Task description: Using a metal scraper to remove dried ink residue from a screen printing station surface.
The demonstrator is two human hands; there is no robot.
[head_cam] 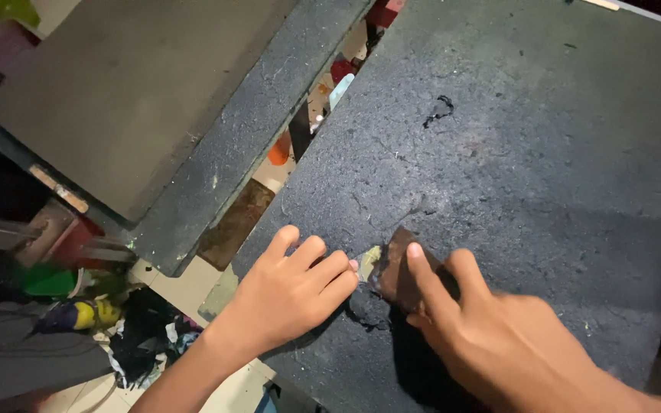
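a small dark brown scrap, flat and roughly rectangular, lies on a dark, gritty surface close to its near-left edge. the right hand presses on the scrap, the index finger stretched along its top and the other fingers curled loosely behind; nothing is gripped. the left hand rests palm-down just left of the scrap, fingers slack and slightly bent, their tips almost meeting a pale yellowish fleck at the scrap's left corner; whether they touch it cannot be told. a dark crumbly lump sits just below the scrap, between the two hands.

beyond the hands the surface runs wide and bare to the right and upward, marked only by a small black curl of debris well apart from the scrap. to the left the surface ends in a slanted edge, and a narrow gap separates it from a second dark slab lying at an angle, topped by a grey board. bright clutter shows through the gap. lower left, pale floor tiles carry rags and coloured odds and ends.
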